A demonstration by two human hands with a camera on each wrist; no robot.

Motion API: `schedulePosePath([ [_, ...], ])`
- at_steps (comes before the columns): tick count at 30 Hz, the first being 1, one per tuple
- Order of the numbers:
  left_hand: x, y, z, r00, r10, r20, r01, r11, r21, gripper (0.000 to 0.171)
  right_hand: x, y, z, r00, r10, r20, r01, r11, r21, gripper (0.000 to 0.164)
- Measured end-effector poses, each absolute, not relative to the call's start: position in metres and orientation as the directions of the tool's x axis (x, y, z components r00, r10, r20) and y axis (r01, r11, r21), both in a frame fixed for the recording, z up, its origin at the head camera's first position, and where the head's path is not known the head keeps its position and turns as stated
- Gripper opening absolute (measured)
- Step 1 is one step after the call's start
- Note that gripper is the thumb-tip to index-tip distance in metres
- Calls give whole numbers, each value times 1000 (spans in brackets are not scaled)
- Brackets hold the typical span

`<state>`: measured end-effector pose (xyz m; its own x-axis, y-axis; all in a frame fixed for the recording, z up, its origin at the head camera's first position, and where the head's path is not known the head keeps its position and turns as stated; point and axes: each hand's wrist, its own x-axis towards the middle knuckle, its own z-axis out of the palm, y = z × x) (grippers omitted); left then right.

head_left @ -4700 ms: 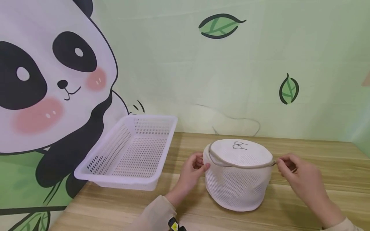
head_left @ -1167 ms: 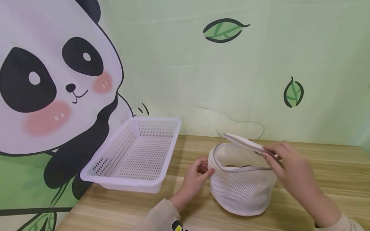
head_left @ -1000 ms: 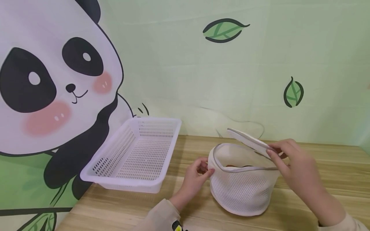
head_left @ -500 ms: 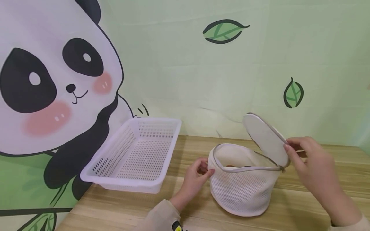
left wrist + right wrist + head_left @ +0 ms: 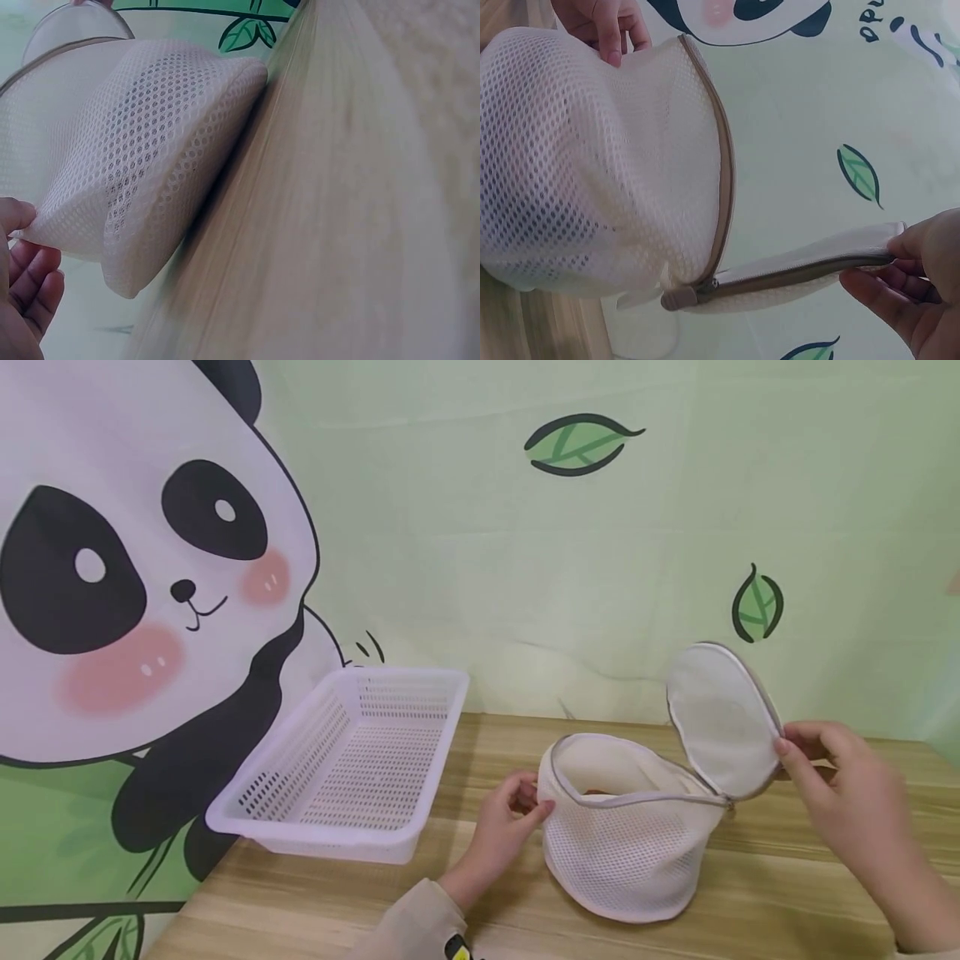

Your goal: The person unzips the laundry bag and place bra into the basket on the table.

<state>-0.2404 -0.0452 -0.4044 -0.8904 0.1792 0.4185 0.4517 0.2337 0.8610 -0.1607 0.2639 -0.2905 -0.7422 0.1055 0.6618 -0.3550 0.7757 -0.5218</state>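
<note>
A white mesh laundry bag (image 5: 622,860), round with a zip around its top, stands on the wooden table. Its round lid (image 5: 723,718) is raised and tilted to the right, joined at the right side of the rim. My right hand (image 5: 847,785) pinches the lid's edge; the right wrist view shows thumb and fingers on the zipped edge (image 5: 802,271). With thumb and fingers my left hand (image 5: 510,818) pinches the bag's left side wall, as the left wrist view also shows. Something brownish (image 5: 596,792) shows a little inside the bag; most of the inside is hidden.
Left of the bag, a white perforated plastic basket (image 5: 367,768) rests on the table (image 5: 495,735). Behind stands a green backdrop (image 5: 450,527) printed with a panda and leaves. The zip pull (image 5: 679,298) hangs at the lid's joint.
The bag's lid, closed down at first, has been lifted and swung up to the right by my right hand. My left hand has kept its hold on the bag's side.
</note>
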Motion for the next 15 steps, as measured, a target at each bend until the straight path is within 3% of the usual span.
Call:
schedulePosePath([
  [15,-240,-46,-406,-880,184,438,472,221,854,25,-161,295,-313,-809,153,568,-311,708,-634,23],
])
